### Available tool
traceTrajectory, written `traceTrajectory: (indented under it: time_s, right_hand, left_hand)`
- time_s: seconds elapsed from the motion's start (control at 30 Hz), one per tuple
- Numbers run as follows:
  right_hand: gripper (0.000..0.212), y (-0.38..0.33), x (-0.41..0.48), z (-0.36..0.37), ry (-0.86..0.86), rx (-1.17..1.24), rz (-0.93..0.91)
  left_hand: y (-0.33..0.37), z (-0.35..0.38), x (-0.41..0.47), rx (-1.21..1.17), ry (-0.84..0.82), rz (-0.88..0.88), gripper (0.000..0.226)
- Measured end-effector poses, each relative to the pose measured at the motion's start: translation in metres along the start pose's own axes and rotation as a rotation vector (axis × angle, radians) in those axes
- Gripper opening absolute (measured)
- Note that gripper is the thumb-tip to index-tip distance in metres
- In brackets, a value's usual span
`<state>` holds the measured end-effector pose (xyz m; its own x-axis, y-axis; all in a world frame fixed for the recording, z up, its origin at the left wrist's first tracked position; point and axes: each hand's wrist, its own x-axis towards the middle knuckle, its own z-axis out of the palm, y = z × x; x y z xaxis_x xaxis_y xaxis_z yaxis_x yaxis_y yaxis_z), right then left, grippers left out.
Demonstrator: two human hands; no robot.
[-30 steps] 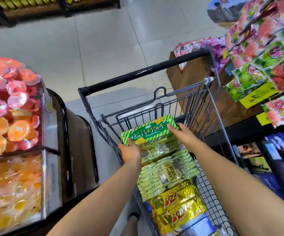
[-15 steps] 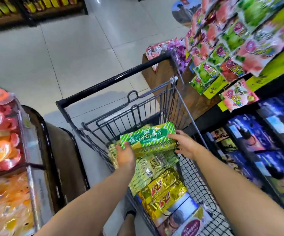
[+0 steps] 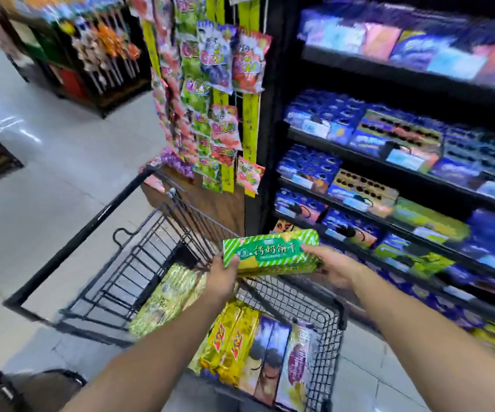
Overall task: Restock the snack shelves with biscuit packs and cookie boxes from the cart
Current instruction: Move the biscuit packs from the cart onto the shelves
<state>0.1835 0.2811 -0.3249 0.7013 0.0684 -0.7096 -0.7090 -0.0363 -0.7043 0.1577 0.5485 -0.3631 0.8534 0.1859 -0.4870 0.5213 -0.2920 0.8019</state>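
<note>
The left hand [image 3: 222, 279] curls its fingers [image 3: 234, 262] round one end of a small stack of green-and-white striped foil biscuit packs [image 3: 270, 251]. The right hand [image 3: 334, 269] clamps the opposite end, so the stack lies flat and lengthwise between the palms. Both ends are probably pressed because loose packs would otherwise slide apart. The stack hangs over the right rim of the black wire cart [image 3: 139, 263], clear of the gold packs [image 3: 228, 346] and green packs [image 3: 163, 298] inside it. Right of the cart stand black shelves [image 3: 344, 150] of blue cookie boxes [image 3: 308, 162], likely the destination.
</note>
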Motion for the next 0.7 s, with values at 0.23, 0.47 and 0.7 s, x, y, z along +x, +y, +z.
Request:
traceTrajectory:
  time_s: [0.23, 0.47, 0.7]
  right_hand:
    - [0.033, 0.062, -0.13, -0.158, 0.15, 0.074, -0.146]
    - [0.028, 0.163, -0.263, -0.316, 0.343, 0.229, -0.224]
    - [0.017, 0.25, -0.375, -0.422, 0.569, 0.397, -0.232]
  left_hand:
    - [0.06, 0.129, -0.099, 0.111, -0.255, 0.179, 0.023]
    - [0.102, 0.299, -0.214, 0.157, -0.491, 0.247, 0.014]
    - [0.135, 0.44, -0.31, 0.301, -0.63, 0.34, 0.01]
